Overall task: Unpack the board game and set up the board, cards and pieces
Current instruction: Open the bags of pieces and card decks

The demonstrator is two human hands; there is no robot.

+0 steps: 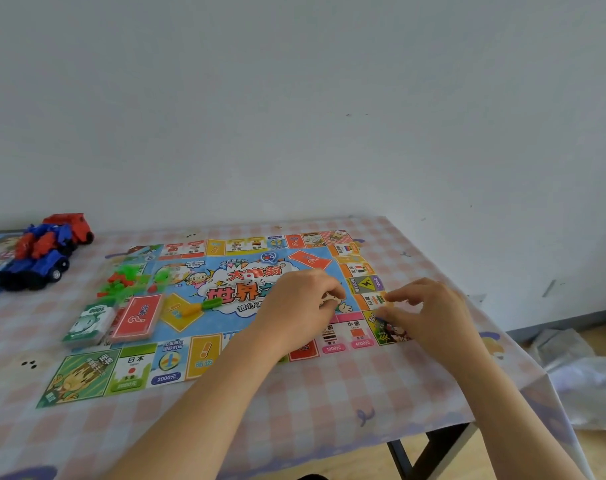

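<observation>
Checked tablecloth bears the board, cards, money and die set out left of the fingers; left hand pinches a pale piece not yet placed, right hand curled, its grip unclear.

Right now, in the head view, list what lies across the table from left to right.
Toy trucks → stack of green banknotes → red card deck → yellow and green pieces → white die → left hand, pinching a small pale piece → right hand.
</observation>
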